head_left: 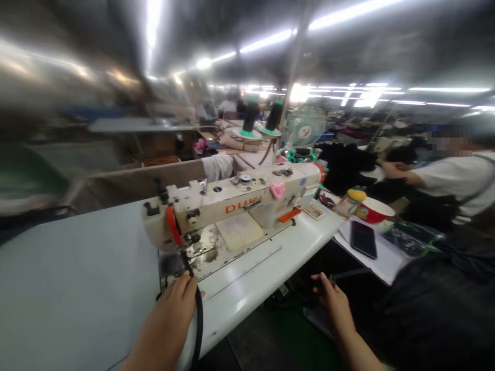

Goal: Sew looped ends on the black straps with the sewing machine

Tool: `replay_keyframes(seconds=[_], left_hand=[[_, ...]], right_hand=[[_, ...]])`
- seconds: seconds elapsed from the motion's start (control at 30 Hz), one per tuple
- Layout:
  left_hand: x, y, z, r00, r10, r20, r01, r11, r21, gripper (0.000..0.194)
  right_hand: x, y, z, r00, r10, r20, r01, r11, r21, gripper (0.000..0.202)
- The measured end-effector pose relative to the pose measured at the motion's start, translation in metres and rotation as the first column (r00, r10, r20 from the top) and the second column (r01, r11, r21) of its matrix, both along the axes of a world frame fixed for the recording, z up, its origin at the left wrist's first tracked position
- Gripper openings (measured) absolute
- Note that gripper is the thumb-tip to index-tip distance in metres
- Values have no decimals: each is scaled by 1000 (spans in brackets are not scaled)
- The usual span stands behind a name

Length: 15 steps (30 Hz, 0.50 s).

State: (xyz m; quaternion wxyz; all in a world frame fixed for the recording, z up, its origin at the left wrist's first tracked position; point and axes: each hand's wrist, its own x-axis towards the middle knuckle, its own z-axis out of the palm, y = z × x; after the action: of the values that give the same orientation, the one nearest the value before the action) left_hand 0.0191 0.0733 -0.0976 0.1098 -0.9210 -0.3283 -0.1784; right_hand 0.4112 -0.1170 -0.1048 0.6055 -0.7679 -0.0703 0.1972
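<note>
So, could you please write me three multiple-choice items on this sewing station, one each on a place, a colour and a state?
1. Where does the dark phone lie?
A. On the side table right of the sewing machine
B. On the machine's bed
C. In the left hand

2. What colour is the lettering on the machine's arm?
A. Blue
B. Orange
C. Black

3. What is the left hand doing?
A. Resting flat
B. Holding scissors
C. Gripping a black cord

Key: 1 A, it lies beside the red bowl; 2 B, the letters read orange; 3 C, fingers curl around the cord below the needle.
</note>
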Motion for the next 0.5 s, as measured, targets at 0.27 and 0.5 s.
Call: replay_keyframes(seconds=[0.27,0.5], left_hand=[[13,-3,23,993,39,109,-45,998,53,40],[17,-6,31,995,50,87,-51,999,15,35]], right_hand=[[-25,30,43,893,390,227,-356,918,-174,66],[-68,49,67,653,730,200,-693,683,-231,51]])
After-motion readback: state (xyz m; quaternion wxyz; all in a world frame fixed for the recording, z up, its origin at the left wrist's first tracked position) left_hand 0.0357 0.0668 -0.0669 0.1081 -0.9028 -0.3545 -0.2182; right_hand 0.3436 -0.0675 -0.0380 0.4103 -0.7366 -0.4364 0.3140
